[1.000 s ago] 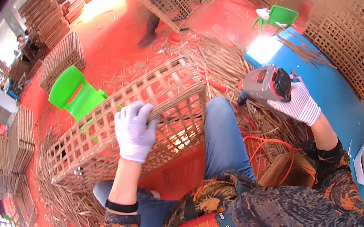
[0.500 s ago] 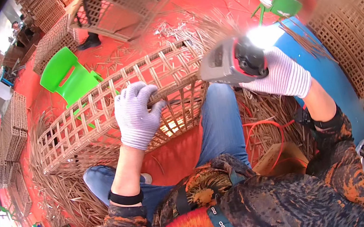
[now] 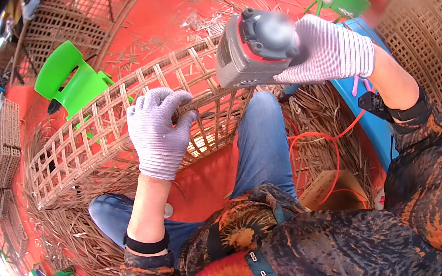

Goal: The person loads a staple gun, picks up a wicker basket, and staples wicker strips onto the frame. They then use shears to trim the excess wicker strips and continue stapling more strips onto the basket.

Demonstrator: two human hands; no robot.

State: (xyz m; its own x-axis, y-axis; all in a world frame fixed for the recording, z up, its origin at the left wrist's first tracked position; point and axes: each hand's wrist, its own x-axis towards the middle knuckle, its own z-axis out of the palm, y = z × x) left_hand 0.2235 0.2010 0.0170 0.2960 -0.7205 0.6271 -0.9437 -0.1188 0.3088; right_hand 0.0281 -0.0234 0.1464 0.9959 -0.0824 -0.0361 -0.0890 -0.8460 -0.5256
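Observation:
A long woven basket (image 3: 111, 112) of brown flat strips rests across my lap and knees. My left hand (image 3: 159, 128), in a striped pale glove, is closed over its near upper rim, thumb in front and fingers above. At the basket's right end, my gloved right hand (image 3: 323, 50) grips a grey pneumatic stapler (image 3: 253, 53) with a dark round cap. The tool's body overlaps the rim, and I cannot tell whether its nose touches the strips. Part of the right hand's fingers is hidden behind the tool.
A red air hose (image 3: 326, 135) loops at my right beside a cardboard box (image 3: 329, 190). Loose strips (image 3: 86, 242) litter the red floor. A green chair (image 3: 71, 81) stands beyond the basket, a blue table (image 3: 375, 135) at my right, and stacked woven panels (image 3: 432, 38) farther right.
The stapler has shifted left and up along the rim and turned, with my right hand. My left hand and the basket moved slightly left. The large woven frame behind moved left.

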